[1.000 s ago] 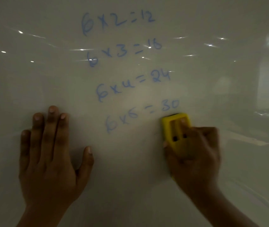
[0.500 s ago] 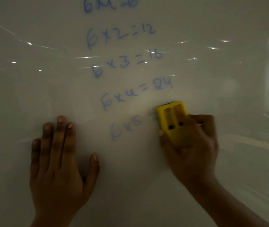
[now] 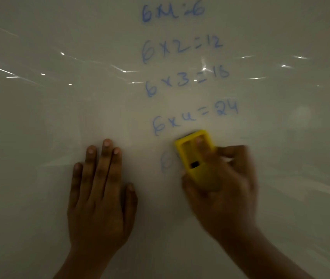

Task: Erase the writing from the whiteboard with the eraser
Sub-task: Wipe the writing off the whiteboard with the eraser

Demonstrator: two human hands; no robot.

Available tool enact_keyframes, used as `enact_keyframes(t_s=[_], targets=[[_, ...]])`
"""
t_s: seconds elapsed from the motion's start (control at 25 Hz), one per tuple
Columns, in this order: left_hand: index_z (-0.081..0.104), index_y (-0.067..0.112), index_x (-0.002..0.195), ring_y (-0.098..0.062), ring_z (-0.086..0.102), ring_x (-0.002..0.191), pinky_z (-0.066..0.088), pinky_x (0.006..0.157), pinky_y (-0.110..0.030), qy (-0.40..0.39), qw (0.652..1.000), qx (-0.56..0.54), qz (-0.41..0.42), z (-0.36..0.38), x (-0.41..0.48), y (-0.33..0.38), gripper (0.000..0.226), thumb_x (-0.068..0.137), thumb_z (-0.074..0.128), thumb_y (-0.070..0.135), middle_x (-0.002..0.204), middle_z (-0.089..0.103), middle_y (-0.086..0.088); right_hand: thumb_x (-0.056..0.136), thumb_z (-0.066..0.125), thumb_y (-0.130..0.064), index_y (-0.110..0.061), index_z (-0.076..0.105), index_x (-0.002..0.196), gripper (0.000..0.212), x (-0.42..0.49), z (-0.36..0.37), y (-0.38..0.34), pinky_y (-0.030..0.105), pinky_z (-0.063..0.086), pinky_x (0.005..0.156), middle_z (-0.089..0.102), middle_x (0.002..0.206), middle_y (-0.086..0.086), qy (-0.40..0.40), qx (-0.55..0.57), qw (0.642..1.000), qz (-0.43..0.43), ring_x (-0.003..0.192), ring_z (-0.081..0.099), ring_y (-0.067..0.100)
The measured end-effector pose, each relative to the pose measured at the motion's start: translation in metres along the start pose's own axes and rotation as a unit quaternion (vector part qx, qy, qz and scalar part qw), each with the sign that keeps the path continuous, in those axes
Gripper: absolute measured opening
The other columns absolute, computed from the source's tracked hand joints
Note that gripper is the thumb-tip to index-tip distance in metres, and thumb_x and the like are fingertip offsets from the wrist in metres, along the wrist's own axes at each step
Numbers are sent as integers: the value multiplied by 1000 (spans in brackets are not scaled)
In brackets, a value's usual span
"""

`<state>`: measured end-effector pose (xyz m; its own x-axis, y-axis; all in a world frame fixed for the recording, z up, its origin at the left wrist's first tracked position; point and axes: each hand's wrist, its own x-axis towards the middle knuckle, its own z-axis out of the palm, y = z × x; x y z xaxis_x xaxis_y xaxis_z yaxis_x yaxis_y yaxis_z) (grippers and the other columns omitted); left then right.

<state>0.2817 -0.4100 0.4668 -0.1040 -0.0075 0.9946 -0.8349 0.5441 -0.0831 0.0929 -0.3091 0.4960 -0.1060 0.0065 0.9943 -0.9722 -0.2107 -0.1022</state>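
Now the bottom sum is nearly gone: a second ago it read "6 x 5 = 30", half a second ago the "30" had vanished under the eraser, and at this moment only a faint "6" [image 3: 165, 161] shows, just to the left of the fingers holding the eraser

That yellow eraser [image 3: 195, 156] lies flat against the whiteboard [image 3: 39, 117], and the right hand [image 3: 222, 184] grips it with thumb low on its left edge, one finger laid along its back and the rest curled round its right side; the hand is blurred, so I judge it to be mid-wipe, sweeping leftward over the last of that line

Meanwhile the left hand [image 3: 99, 194] rests palm-down on the board, its four fingers pressed together and pointing up, thumb held slightly out toward the eraser; it holds nothing and lies well to the left of the remaining "6"

Above the eraser's top edge, just beyond the right fingertips, four sums are untouched: "6 x 4 = 24" [image 3: 195, 116] nearest, then "6 x 3 = 18" [image 3: 187, 81], "6 x 2 = 12" [image 3: 182, 48] and a smudgy top line [image 3: 173, 13] that looks like "6 x 1 = 6"

So one line of five is almost cleared, and most of the job lies ahead, upward from the hand

No container of any kind is in view: only board, hands and eraser
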Motion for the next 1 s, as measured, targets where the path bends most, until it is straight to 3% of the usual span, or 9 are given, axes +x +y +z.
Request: enact_keyframes(t_s=[0.12, 0.36, 0.56, 0.64, 0.72, 0.8, 0.84, 0.88, 1.0], targets=[[30, 8, 155, -26, 21, 156, 17, 128, -45, 0, 1000, -6, 9, 0, 0, -3, 58, 100, 35, 24, 166, 26, -8, 77, 71, -42, -33, 61, 127, 51, -19, 12, -24, 40, 48, 68, 50, 107, -2, -99, -6, 988, -118, 81, 51, 27], [29, 9, 156, -25, 19, 157, 13, 129, -43, -9, 1000, -16, 1, -1, 2, -1, 57, 100, 32, 23, 167, 23, -5, 75, 72, -40, -30, 64, 129, 55, -6, 0, -5, 40, 50, 70, 51, 105, 1, -11, -13, 999, -34, 81, 54, 27], [31, 8, 155, -26, 21, 156, 17, 128, -45, -2, 1000, -17, 9, 0, -1, -4, 57, 100, 35, 22, 166, 26, -8, 82, 68, -44, -34, 58, 132, 52, -15, 9, -17, 40, 50, 69, 52, 107, -2, -86, -14, 986, -139, 80, 54, 28], [31, 8, 155, -27, 23, 155, 18, 128, -45, 5, 1000, -20, 9, 1, 0, -4, 57, 100, 36, 22, 166, 27, -8, 79, 68, -45, -29, 62, 128, 52, -9, -15, 20, 39, 52, 70, 52, 108, 0, -40, -46, 994, -89, 81, 58, 30], [31, 8, 155, -27, 25, 155, 19, 127, -45, 9, 1000, -14, 6, 3, 0, -2, 57, 100, 35, 22, 166, 29, -8, 77, 67, -46, -18, 69, 116, 48, 7, -41, 63, 36, 51, 72, 53, 105, 0, 42, -57, 996, 51, 84, 61, 30], [32, 9, 155, -27, 26, 154, 19, 127, -44, 9, 1000, -9, 3, 4, -1, -2, 58, 99, 36, 23, 166, 29, -7, 75, 70, -45, -20, 70, 116, 48, 21, -55, 81, 28, 46, 75, 48, 103, -9, 116, -34, 977, 176, 84, 59, 18], [32, 9, 155, -26, 26, 154, 19, 127, -44, 11, 1000, -8, 3, 5, 0, -1, 58, 98, 36, 23, 166, 30, -7, 74, 70, -45, -23, 70, 117, 48, 24, -52, 75, 21, 43, 75, 45, 101, -13, 122, -29, 975, 183, 82, 57, 14], [33, 10, 154, -26, 26, 154, 19, 127, -43, 12, 1000, -7, 0, 5, -1, -1, 58, 98, 36, 23, 165, 30, -6, 74, 69, -46, -24, 70, 115, 47, 20, -45, 62, 18, 42, 72, 45, 100, -15, 97, -25, 983, 153, 80, 57, 15], [36, 10, 153, -25, 27, 154, 20, 127, -43, 11, 1000, -1, -4, 4, 1, -1, 57, 98, 35, 23, 164, 33, -7, 77, 67, -48, -30, 63, 129, 55, -11, -17, 21, 29, 49, 70, 52, 107, -7, -30, -43, 998, -43, 83, 58, 22]])
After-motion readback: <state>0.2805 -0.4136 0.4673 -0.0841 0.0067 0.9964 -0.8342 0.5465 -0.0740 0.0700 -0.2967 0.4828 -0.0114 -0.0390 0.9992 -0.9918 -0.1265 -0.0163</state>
